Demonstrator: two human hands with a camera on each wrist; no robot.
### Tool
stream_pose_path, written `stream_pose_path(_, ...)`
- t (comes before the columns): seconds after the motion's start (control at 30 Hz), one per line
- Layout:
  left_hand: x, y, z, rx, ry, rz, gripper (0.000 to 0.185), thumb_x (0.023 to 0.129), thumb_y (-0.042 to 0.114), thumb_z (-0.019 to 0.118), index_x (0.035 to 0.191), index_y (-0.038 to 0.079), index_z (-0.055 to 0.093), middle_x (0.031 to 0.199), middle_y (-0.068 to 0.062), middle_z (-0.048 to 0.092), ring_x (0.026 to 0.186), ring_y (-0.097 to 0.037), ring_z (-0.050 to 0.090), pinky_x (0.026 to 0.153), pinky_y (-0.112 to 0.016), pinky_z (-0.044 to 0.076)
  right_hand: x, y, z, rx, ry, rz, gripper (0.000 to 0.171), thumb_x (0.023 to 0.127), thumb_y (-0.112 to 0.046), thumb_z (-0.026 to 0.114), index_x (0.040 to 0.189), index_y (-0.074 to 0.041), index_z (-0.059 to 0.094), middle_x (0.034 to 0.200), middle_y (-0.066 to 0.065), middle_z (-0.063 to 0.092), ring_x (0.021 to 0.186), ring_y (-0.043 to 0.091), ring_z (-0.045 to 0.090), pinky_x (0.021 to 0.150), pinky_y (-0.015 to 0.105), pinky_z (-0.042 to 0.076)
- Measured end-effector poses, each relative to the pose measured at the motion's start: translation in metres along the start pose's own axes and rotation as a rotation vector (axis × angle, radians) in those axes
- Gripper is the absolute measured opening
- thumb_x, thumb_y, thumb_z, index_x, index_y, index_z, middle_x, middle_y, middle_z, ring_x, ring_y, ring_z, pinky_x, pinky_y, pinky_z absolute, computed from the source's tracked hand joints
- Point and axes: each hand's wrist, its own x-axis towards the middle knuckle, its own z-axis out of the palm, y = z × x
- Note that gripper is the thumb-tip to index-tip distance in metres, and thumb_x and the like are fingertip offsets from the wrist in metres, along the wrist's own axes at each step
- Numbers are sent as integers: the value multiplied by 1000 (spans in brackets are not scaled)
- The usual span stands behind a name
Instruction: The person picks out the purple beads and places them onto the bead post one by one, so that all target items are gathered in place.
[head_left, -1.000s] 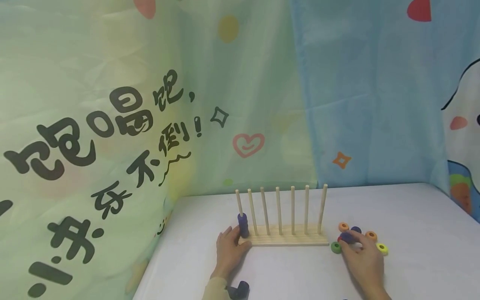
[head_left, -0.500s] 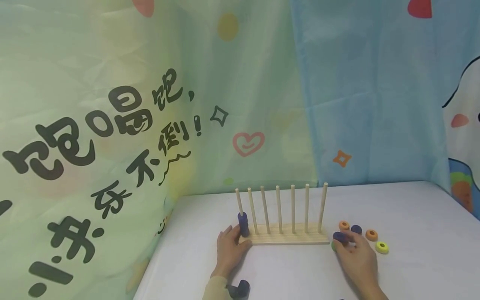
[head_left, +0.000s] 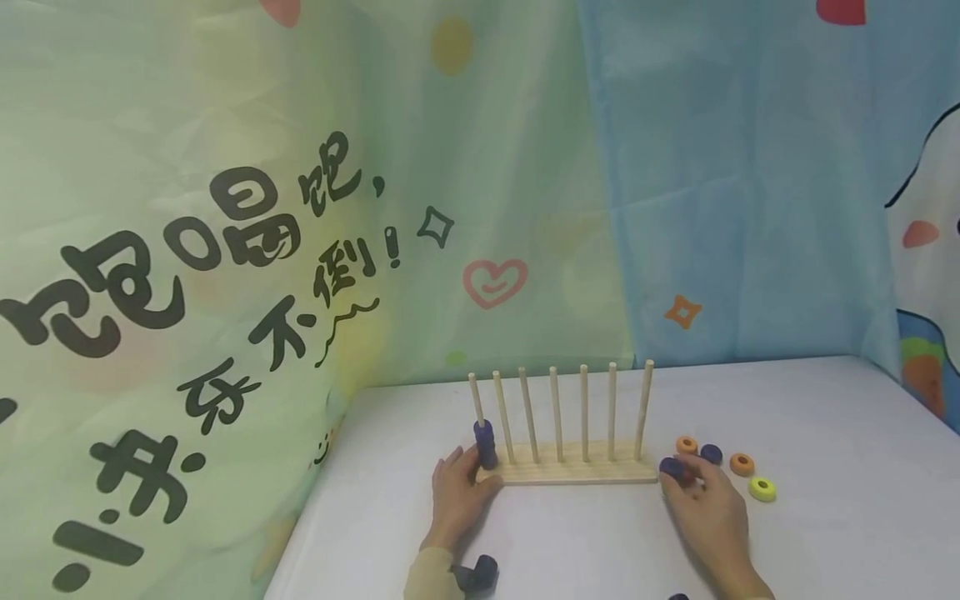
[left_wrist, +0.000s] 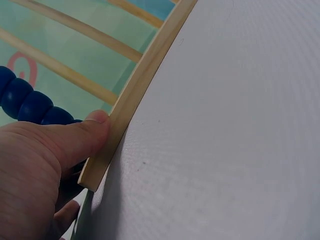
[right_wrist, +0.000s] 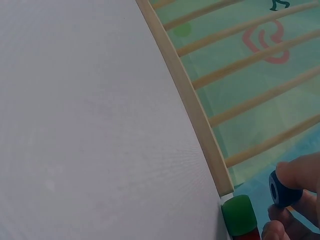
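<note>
A wooden rack (head_left: 577, 475) with seven upright pegs stands on the white table. Dark blue rings (head_left: 486, 442) are stacked on its leftmost peg. My left hand (head_left: 472, 477) grips the rack's left end; its thumb (left_wrist: 75, 137) presses on the base's front edge (left_wrist: 135, 95) beside the blue rings (left_wrist: 30, 102). My right hand (head_left: 678, 477) pinches a dark blue ring (head_left: 670, 467) just off the rack's right end. The right wrist view shows that ring (right_wrist: 282, 189) between my fingertips, above a green ring (right_wrist: 239, 212) that lies against the base's corner (right_wrist: 220, 182).
Loose rings lie right of the rack: an orange one (head_left: 686, 444), a dark blue one (head_left: 711, 454), another orange one (head_left: 742, 464) and a yellow one (head_left: 762, 488). Printed curtains close off the table at the back and left. A dark device (head_left: 480, 575) sits at my left wrist.
My right hand has picked the dark blue ring out of the loose pile and carried it left toward the rack's right end, covering the green ring. My left hand has stayed put.
</note>
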Motion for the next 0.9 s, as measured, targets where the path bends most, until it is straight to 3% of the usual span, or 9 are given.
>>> stream_pose_path(0.37,2,0,-1,-10,10,-7,47,79,27,76,124,19,66,131,-5,63,132,-40,46,115,-63,16,0,-5,7,23,-36,-9,36,81,-16,77,114,-6,65,95,12,68,55,7,51,48,20,41)
stream_pose_path(0.67,4,4,-1,-19,18,19,46,79,26,76,123,19,66,131,-6,63,132,-41,46,114,-64,17,-9,-18,12,160,-216,10,36,86,-25,75,116,-9,65,83,6,69,48,7,49,47,23,40)
stream_pose_path(0.77,5,4,0,-2,15,22,45,78,27,76,121,18,67,130,-7,64,130,-42,48,113,-65,19,-12,-19,15,158,-242,14,36,85,-23,75,117,-9,65,86,6,70,48,7,49,46,23,39)
stream_pose_path(0.9,3,2,0,18,6,-8,47,78,28,77,122,15,66,129,-8,64,130,-41,48,113,-65,19,-15,-17,19,156,-261,20,37,85,-22,75,117,-8,65,102,8,71,51,6,51,46,22,41)
